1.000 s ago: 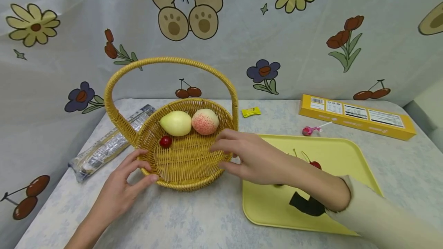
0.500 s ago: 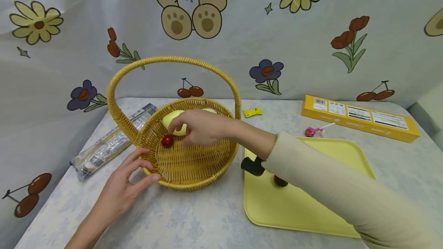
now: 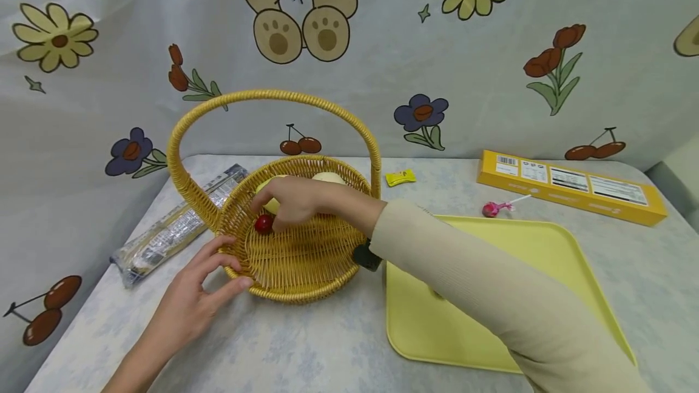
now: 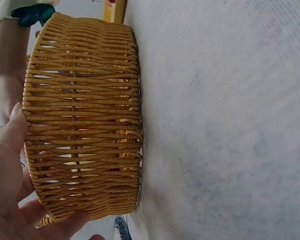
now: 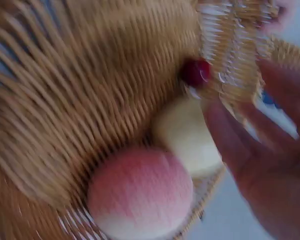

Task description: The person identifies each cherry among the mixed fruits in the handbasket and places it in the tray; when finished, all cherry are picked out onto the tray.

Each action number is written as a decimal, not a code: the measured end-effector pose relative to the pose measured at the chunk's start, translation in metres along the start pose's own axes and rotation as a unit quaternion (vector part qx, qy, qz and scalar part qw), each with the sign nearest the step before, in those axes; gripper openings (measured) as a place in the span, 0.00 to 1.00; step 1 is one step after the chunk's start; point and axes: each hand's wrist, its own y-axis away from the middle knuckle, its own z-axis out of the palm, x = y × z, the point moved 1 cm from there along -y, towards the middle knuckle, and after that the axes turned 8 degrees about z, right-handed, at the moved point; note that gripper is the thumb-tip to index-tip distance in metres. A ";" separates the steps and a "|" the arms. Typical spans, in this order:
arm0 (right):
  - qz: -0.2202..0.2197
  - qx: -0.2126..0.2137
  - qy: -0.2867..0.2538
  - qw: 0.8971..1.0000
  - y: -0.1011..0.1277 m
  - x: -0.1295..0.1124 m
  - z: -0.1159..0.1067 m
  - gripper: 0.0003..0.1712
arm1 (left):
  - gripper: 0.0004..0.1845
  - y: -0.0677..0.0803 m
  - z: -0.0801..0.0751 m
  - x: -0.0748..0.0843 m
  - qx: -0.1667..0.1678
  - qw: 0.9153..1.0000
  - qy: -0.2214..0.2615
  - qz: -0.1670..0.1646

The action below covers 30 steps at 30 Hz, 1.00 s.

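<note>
A yellow wicker basket (image 3: pixel 297 262) with a tall arched handle stands on the table. My left hand (image 3: pixel 188 302) holds its near left rim, thumb along the front and fingers at the side. Inside the basket lie a pale yellow-green pear (image 5: pixel 185 132), a pink-and-cream peach (image 5: pixel 140 185) and a red cherry (image 3: pixel 264 224). Over the fruit reaches my right hand (image 3: pixel 295 199), its thumb and index finger close to the cherry. In the right wrist view the fingers are spread beside the cherry, not around it. The hand partly covers the pear and the peach in the head view.
A yellow tray (image 3: pixel 513 247) lies right of the basket, partly under my right forearm. Behind it are a lollipop (image 3: pixel 491 209), a yellow wrapped candy (image 3: pixel 400 177) and a long orange box (image 3: pixel 570 187). A silvery packet (image 3: pixel 164 238) lies left of the basket.
My right hand has moved left from the basket's right rim, into the basket and over the fruit, up to the cherry. My left hand has kept its place on the rim.
</note>
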 end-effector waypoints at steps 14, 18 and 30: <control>-0.015 -0.063 0.030 0.997 -0.026 -0.005 0.004 0.33 | 0.07 0.001 0.000 -0.002 0.005 1.000 0.004 0.003; -0.009 -0.079 0.023 0.997 -0.030 -0.003 0.008 0.34 | 0.07 0.001 -0.001 -0.001 0.002 1.000 0.001 -0.002; -0.012 -0.124 0.004 0.992 -0.034 0.005 0.020 0.07 | 0.07 0.000 0.000 -0.001 0.004 1.000 0.006 0.001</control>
